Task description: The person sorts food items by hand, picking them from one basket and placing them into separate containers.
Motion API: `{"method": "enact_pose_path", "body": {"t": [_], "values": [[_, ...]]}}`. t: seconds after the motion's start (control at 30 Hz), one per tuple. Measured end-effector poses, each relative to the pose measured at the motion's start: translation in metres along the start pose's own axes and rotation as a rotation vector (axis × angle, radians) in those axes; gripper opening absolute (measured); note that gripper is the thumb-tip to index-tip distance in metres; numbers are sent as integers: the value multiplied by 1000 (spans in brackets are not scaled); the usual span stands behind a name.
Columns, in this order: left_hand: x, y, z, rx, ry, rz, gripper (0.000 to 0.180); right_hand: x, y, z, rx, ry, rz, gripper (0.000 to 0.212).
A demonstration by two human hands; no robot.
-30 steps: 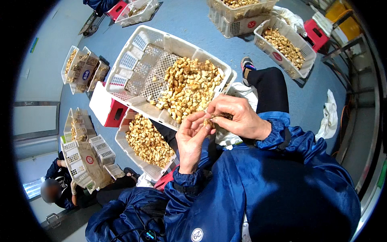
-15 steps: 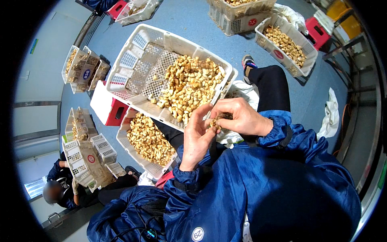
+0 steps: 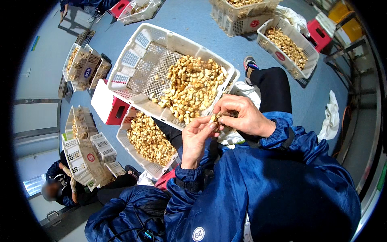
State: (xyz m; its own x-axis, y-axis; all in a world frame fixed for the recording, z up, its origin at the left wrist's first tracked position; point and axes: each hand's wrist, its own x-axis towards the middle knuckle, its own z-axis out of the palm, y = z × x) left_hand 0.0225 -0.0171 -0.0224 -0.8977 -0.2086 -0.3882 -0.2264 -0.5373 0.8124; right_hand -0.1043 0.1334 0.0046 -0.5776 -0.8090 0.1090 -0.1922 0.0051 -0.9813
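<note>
Just off the near edge of a big white plastic crate (image 3: 173, 37), my two hands meet over a small yellow-brown mushroom (image 3: 215, 118). My left hand (image 3: 194, 141) pinches it between thumb and fingers. My right hand (image 3: 249, 119) has its fingers curled on the same piece, and a dark, earthy clump partly shows under them. Trimmed mushrooms (image 3: 193, 86) of the same kind are heaped in the right half of the crate; its left half shows bare mesh with a few loose bits. Below it, a second crate (image 3: 123, 137) holds more mushrooms (image 3: 147, 141).
A red-and-white stool (image 3: 117, 111) stands left of the crates. More crates with mushrooms stand at upper right, such as one crate (image 3: 310, 66) beside a red stool (image 3: 318, 36). Stacked crates (image 3: 86, 159) line the left, near a seated co-worker (image 3: 64, 181). A white sack (image 3: 330, 117) lies at right.
My left hand's fingers have drawn in around the mushroom and both hands have shifted slightly. At lower left the co-worker's hands have moved. The crates stay in place.
</note>
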Motion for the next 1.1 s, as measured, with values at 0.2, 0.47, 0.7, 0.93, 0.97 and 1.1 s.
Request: {"method": "enact_pose_path", "body": {"t": [0.2,0.47,0.7,0.93,0.97,1.1], "values": [[-1,1,-1,24,-45,24,22,-1,4,1,29,-1,-39,13],[-2,-1,0,25,-61,47,21,-2,-2,-3,248,11,175,8],[-8,6,9,203,15,146,24,-3,4,-1,126,10,88,6],[-9,5,13,293,40,228,23,-3,3,3,-112,22,-142,6],[-10,5,13,329,49,230,23,-3,2,2,-31,22,-36,6],[-11,9,17,345,33,220,23,-2,8,-3,279,34,242,8]]}}
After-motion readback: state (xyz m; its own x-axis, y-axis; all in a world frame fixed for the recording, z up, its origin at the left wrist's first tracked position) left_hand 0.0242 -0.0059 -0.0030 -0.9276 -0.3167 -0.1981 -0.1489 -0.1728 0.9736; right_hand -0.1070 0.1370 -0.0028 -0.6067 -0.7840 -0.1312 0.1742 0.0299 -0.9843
